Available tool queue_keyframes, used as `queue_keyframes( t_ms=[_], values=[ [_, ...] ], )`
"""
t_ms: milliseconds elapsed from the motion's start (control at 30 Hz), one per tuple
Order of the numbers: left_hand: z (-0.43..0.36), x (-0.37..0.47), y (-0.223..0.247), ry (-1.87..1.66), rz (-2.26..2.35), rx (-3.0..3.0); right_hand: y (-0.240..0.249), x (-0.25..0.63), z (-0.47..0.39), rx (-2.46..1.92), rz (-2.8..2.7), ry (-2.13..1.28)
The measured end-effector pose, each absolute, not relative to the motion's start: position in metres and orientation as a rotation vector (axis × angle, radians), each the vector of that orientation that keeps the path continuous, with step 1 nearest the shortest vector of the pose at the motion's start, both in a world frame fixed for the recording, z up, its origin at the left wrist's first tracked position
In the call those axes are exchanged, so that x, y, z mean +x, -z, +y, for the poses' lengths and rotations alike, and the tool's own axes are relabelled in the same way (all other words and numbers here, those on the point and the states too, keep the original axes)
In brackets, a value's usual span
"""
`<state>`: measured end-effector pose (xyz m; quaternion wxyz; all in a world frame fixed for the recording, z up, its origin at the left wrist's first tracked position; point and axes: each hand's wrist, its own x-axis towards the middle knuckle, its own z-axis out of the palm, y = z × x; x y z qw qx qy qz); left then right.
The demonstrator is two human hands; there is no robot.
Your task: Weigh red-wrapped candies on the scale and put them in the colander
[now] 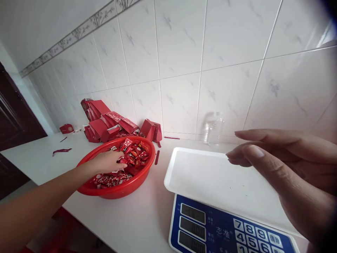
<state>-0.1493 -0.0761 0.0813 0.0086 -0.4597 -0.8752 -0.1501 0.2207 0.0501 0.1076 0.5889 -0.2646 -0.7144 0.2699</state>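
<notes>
My left hand (pixel 110 162) reaches into a red plastic basket (pixel 118 191) on the white table, its fingers curled round a red wrapped candy (pixel 122 161). Many more red wrapped candies (pixel 135 154) fill the basket around it. On the right, my right hand (pixel 276 165) hangs above the white tray (pixel 195 172) of a blue digital scale (pixel 221 228). Its fingers are apart from the thumb and hold nothing. Only a few tiny specks lie on the visible part of the tray.
Red paper boxes (pixel 105 121) are piled behind the basket against the tiled wall (pixel 179 102). A clear bottle (pixel 216 128) stands behind the scale. Red strips (pixel 61 151) lie on the white table (pixel 37 158), and a small red box (pixel 66 128) sits at its far left.
</notes>
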Motion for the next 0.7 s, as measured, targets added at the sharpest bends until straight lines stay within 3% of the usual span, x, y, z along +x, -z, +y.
queue_keyframes(
  t_ms=[367,700],
  values=[
    [-0.067,-0.161,-0.059,0.425,-2.794,-1.64,-0.106,0.227,0.059,-0.541,-1.618,-0.646],
    [-0.056,-0.169,-0.097,0.513,-2.579,-1.45,-0.107,0.231,0.055,-0.643,-1.675,-0.476]
  ],
)
